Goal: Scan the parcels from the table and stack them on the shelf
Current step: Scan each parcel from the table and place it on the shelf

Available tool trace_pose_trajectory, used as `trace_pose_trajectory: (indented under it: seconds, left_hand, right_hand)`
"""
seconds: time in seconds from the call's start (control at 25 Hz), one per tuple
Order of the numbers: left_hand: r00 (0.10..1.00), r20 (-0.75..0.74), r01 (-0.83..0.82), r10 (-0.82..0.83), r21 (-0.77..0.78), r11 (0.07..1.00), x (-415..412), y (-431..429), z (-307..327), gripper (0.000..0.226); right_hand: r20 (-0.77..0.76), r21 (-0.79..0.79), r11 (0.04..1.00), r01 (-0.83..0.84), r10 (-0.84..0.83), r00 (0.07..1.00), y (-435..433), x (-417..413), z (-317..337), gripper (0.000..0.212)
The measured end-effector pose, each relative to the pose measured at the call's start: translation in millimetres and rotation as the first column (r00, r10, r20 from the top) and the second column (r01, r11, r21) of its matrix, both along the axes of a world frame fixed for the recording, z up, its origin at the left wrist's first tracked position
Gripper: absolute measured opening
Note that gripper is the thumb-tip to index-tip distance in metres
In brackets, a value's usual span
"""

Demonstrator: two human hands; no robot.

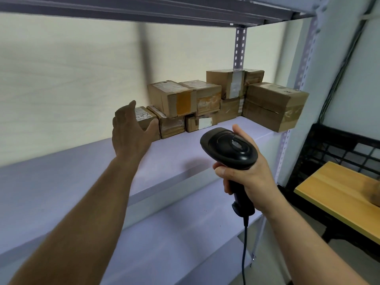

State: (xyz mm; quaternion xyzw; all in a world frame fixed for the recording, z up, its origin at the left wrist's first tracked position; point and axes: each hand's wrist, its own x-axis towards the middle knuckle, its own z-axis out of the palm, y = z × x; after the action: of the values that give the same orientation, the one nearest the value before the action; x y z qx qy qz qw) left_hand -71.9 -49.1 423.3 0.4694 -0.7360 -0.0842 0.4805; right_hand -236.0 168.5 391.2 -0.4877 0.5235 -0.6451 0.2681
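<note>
On the pale shelf (205, 145) ahead of me, the parcels (222, 99) sit stacked toward the right end, against the back wall and the perforated upright (239, 48). My left hand (131, 130) is stretched out over the shelf with the fingers spread apart, at the leftmost small parcel (145, 118), the one with a white label on top; the thumb lies along its front face, but I cannot tell whether the palm presses it or only hovers close. That small parcel stands on the shelf board, touching the next low box (170, 124) to its right. Above those, a box with a yellow-brown tape patch (172, 98) rests on the lower row, and further right a large box (275, 105) juts past the shelf's front edge. My right hand (246, 171) is clamped around the grip of a black barcode scanner (230, 149), its head tilted up toward me and its cable (244, 254) hanging down. At the far right, a wooden counter (337, 192) shows in part, with a black crate (339, 149) behind it.
</note>
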Motion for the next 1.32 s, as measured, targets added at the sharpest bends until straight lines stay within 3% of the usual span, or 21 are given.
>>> trace_pose_trajectory:
  seconds: [0.12, 0.2, 0.64, 1.32]
  left_hand:
    - [0.992, -0.029, 0.116, -0.122, -0.156, 0.981, -27.5, 48.5, -14.3, 0.061]
    - [0.983, -0.019, 0.177, -0.183, -0.171, 0.969, -51.3, 79.9, -36.2, 0.06]
    - [0.904, -0.046, 0.427, -0.424, 0.107, 0.898, -188.4, 245.0, -115.3, 0.066]
    - [0.645, -0.029, 0.75, -0.764, 0.216, 0.625, -402.0, 359.4, -140.4, 0.067]
  right_hand:
    - [-0.01, -0.015, 1.0, 0.024, -0.024, 1.0, 26.2, -17.5, -1.0, 0.089]
    - [-0.013, -0.019, 0.998, 0.057, -0.057, 0.998, 47.9, -31.8, -4.6, 0.09]
    - [-0.018, 0.046, 0.965, 0.257, -0.256, 0.967, 209.7, -129.8, -38.9, 0.102]
    - [-0.031, 0.087, 0.798, 0.597, -0.597, 0.802, 345.7, -270.4, -72.7, 0.106]
